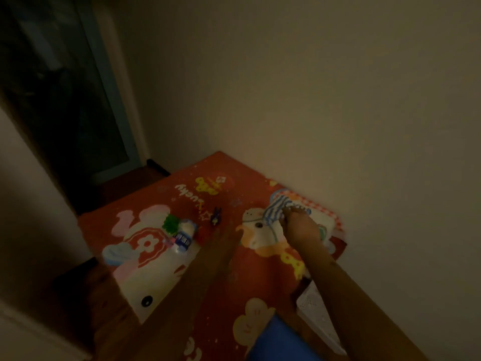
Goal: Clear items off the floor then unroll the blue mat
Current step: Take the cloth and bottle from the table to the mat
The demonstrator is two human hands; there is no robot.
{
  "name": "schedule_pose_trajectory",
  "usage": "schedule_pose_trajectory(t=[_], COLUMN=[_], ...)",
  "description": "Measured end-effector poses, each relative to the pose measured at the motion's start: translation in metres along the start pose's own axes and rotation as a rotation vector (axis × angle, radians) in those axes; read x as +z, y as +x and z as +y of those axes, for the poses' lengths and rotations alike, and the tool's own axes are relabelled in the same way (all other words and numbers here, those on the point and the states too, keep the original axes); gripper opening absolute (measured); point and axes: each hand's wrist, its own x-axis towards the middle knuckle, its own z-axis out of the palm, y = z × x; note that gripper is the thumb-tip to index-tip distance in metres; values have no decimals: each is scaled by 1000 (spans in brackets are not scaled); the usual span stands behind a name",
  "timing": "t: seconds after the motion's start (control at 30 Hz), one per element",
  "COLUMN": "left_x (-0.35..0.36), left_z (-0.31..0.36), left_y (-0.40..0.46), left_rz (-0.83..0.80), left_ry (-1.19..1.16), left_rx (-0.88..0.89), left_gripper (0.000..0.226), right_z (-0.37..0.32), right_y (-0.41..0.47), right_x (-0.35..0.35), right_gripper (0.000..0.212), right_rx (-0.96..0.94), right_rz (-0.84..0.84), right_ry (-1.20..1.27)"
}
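A red cartoon-printed play mat covers the floor in a dim corner. My right hand grips a blue-and-white striped cloth near the mat's far right corner. My left hand reaches over the mat's middle, fingers apart, holding nothing. On the mat's left part lie a plastic water bottle, a green toy, a red toy and a small dark blue figure. The rolled blue mat shows at the bottom edge between my arms.
Plain walls close the corner on the right and back. A dark glass door stands at the left, with bare wooden floor before it. A white flat object lies along the right wall by the mat.
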Motion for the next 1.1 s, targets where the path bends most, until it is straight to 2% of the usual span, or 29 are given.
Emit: schedule_pose_trajectory(t=[0.17,0.27,0.33,0.57,0.73,0.9,1.1], left_x=[-66,-104,-125,-177,-184,-167,-146], left_z=[42,78,105,212,273,354,426], left_y=[-3,-7,-12,-49,-83,-140,-193], left_rz=[96,153,197,296,290,217,218], left_ry=[101,3,10,80,82,49,34], left_rx=[211,366,430,595,661,764,901], left_gripper=[81,67,58,55,47,43,40], right_z=[16,33,47,100,127,167,193], right_y=[-43,-82,-111,-219,-297,-400,-489], right_x=[-80,-120,-143,-205,-226,-240,-240], right_gripper=[33,33,33,33,33,37,36], right_rx=[85,187,241,365,430,573,695], right_rz=[162,202,218,388,415,412,395], right_ry=[-35,-72,-104,-167,-201,-268,-379])
